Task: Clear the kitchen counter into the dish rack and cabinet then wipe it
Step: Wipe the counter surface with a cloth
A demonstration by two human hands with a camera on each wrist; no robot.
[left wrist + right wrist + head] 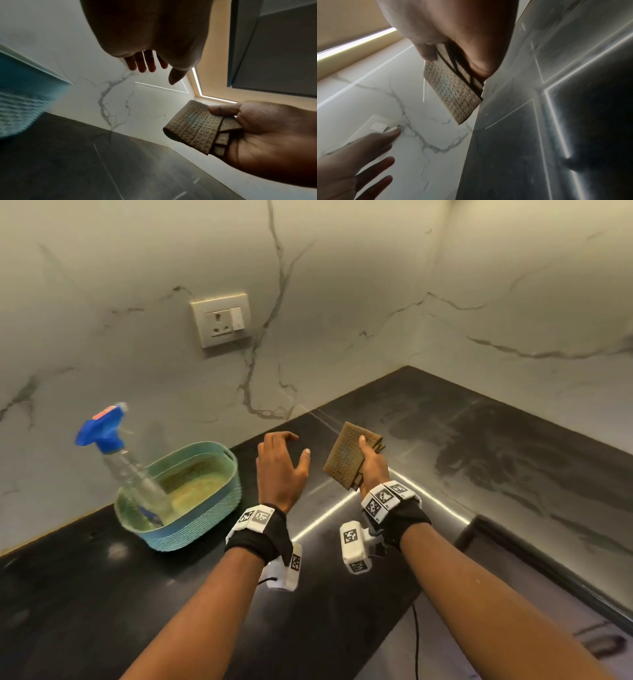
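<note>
Near: right hand (371,465) pinches a folded cloth (349,455) between thumb and fingers, held above the dark tabletop (342,594); left hand (279,470) hovers beside it, grip spread, holding nothing. Wiping step looks to be in hand; next move calls for laying the cloth flat on the tabletop and sweeping, maybe spraying first. Farther left: basket (205,508) with spray bottle (130,467) leaning in it would block a full wipe; socket (222,320) on wall.

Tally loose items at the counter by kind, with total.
Clear plastic spray bottle with blue trigger head: 1
Teal woven oval basket: 1
Folded brown textured wiping cloth, in right hand grip: 1
Total: 3
</note>
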